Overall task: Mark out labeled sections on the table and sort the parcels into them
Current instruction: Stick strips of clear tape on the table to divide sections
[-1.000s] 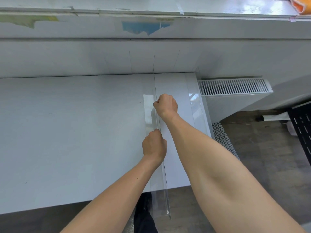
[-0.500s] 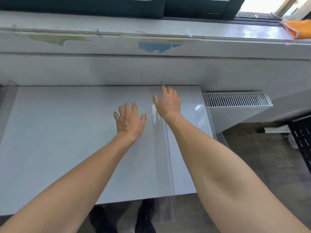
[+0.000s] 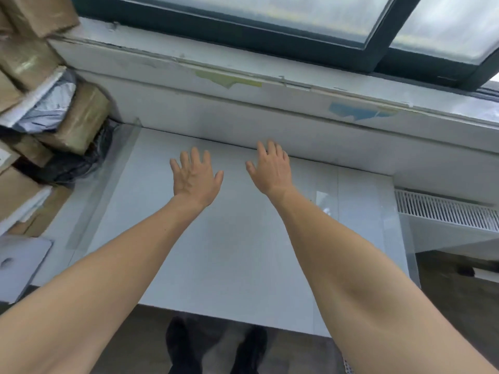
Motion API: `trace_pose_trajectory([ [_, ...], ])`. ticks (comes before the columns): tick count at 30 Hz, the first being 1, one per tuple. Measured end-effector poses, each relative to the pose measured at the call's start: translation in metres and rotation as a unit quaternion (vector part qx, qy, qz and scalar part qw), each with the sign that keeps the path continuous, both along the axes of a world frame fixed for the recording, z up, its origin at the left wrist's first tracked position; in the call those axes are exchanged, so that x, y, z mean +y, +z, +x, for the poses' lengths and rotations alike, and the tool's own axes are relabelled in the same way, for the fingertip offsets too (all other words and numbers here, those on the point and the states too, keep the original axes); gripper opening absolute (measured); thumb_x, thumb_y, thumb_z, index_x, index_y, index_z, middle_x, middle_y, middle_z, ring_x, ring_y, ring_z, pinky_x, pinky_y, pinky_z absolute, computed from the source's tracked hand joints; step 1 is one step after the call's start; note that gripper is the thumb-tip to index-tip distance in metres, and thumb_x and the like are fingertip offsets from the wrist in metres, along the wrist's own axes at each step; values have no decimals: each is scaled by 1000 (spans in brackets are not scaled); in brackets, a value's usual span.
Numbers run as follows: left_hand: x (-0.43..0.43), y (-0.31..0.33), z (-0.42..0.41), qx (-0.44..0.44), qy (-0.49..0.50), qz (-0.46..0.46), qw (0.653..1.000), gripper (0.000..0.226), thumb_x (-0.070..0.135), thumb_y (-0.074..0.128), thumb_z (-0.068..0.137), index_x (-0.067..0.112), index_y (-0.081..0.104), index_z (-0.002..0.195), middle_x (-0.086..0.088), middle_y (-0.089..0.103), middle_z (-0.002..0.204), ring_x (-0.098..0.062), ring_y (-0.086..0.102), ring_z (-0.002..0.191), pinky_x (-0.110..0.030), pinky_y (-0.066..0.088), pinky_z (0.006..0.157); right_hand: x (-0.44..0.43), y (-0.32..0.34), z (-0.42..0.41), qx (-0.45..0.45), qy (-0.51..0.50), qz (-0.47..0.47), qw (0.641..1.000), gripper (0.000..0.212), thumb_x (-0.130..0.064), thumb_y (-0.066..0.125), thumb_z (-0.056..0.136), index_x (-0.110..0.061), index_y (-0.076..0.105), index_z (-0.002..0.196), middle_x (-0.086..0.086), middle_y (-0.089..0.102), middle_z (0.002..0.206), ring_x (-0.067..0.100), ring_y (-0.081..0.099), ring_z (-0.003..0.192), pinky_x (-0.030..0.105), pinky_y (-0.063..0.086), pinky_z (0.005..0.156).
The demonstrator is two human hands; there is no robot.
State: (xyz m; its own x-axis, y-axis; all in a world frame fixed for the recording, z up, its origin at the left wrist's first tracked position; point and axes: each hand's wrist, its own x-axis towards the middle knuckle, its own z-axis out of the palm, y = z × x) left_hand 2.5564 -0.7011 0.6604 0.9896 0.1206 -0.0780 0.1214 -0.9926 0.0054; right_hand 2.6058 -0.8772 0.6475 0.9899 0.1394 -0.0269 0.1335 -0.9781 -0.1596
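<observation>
While both bare arms reach over the white rectangular table [image 3: 237,265], the left hand [image 3: 194,176] and right hand [image 3: 270,168] lie spread at frame centre, fingers wide, holding nothing. Brown cardboard and grey plastic parcels [image 3: 81,117] pile at the upper left, beside a clear tape strip [image 3: 108,184] on the table's left edge.

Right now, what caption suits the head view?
Left hand and right hand spread open over the white table; brown wrapped parcels piled at left.
</observation>
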Motion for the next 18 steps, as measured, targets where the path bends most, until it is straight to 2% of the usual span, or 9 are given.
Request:
trace_pose_trajectory([
  [4, 69, 1, -11, -7, 39, 2, 999, 56, 53, 36, 98, 13, 42, 138, -13, 44, 135, -33, 40, 121, -50, 30, 104, 78, -1, 2, 11, 41, 15, 999, 66, -48, 40, 101, -12, 26, 154, 16, 27, 159, 33, 20, 148, 45, 21, 120],
  [8, 138, -1, -24, -4, 82, 4, 997, 57, 53, 39, 98, 14, 42, 138, -15, 45, 136, -35, 40, 125, -53, 28, 108, 150, -2, -1, 27, 83, 14, 996, 67, -48, 37, 102, -13, 19, 157, 15, 16, 163, 32, 14, 151, 43, 16, 122],
  [13, 214, -6, -47, 10, 128, 11, 992, 55, 55, 45, 94, 12, 49, 129, -15, 50, 127, -35, 44, 118, -51, 35, 101, 234, -10, -5, 39, 123, 18, 992, 67, -47, 38, 102, -11, 20, 156, 16, 15, 163, 33, 12, 151, 43, 16, 122],
  [18, 271, -11, -60, 12, 165, -19, 986, 54, 54, 47, 94, 12, 49, 129, -13, 50, 127, -33, 44, 118, -47, 37, 96, 308, -10, -5, 33, 156, 28, 987, 70, -47, 39, 102, -9, 17, 156, 15, 18, 163, 32, 14, 151, 42, 18, 121],
])
